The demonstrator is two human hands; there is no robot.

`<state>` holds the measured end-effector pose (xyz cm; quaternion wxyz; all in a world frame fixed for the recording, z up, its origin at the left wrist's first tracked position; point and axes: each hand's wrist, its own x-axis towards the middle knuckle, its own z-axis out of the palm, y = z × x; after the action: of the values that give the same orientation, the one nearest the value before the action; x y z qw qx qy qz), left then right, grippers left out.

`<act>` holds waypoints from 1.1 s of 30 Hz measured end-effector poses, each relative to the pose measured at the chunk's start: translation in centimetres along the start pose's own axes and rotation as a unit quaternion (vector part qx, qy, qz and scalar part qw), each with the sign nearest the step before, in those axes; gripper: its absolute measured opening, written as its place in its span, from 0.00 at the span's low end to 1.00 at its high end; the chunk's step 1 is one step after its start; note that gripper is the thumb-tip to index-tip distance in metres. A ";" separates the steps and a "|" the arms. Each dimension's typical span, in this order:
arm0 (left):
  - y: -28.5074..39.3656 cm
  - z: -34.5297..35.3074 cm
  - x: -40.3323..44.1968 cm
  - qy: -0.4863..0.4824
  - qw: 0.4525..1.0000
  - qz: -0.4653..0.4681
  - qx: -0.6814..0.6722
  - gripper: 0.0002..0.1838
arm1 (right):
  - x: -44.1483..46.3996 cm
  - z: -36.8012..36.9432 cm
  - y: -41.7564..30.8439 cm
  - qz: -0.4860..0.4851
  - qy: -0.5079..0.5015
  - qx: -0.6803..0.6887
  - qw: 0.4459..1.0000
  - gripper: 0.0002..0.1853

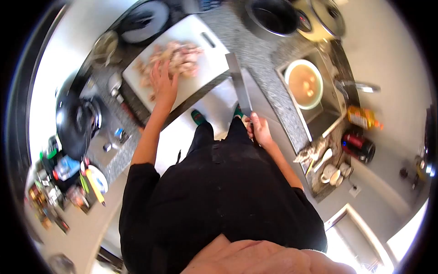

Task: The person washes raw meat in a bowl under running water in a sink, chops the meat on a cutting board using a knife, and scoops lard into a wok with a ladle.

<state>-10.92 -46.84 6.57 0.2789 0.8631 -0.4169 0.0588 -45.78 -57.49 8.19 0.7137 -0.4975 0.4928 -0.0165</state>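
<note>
A white cutting board lies on the counter with a heap of chopped pale-pink raw meat on it. Over the left side of the heap, my left hand rests with fingers spread, seemingly touching the pieces. My right hand is closed around the handle of a knife with a long, wide blade. The blade points away from me, its tip beside the board's right corner. Most of the handle is hidden by my fingers.
Right of the board, a sink holds a bowl of cloudy liquid with pale pieces. A dark pot stands at the back. A black pan is at left. Beyond the sink are a yellow bottle and a red kettle.
</note>
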 end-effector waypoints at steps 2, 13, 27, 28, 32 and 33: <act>5.6 2.0 1.1 -0.046 0.993 0.082 -0.075 0.27 | -0.8 -2.5 0.2 -0.010 0.014 0.042 0.999 0.30; 34.5 27.0 3.4 -0.423 0.799 0.333 -0.268 0.12 | -8.2 -19.9 5.6 -0.027 0.233 0.193 0.953 0.27; 43.0 49.3 -7.4 -0.579 0.734 0.355 0.004 0.33 | -13.0 -24.3 13.9 0.023 0.372 0.369 0.851 0.30; 42.8 49.8 -6.6 -0.578 0.735 0.355 0.008 0.33 | -12.8 -24.5 13.8 0.018 0.362 0.358 0.861 0.30; 41.9 49.5 -1.8 -0.807 0.581 0.089 -0.056 0.23 | -12.3 -25.3 13.2 0.010 0.346 0.347 0.872 0.30; 41.9 48.6 -0.4 -0.814 0.563 -0.037 -0.139 0.19 | -12.2 -25.6 13.0 -0.002 0.340 0.330 0.881 0.30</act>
<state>-49.05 -93.10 -16.14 -0.0605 0.5106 -0.4376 -0.7376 -76.54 -62.46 6.63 0.6247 -0.1981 0.6704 -0.3479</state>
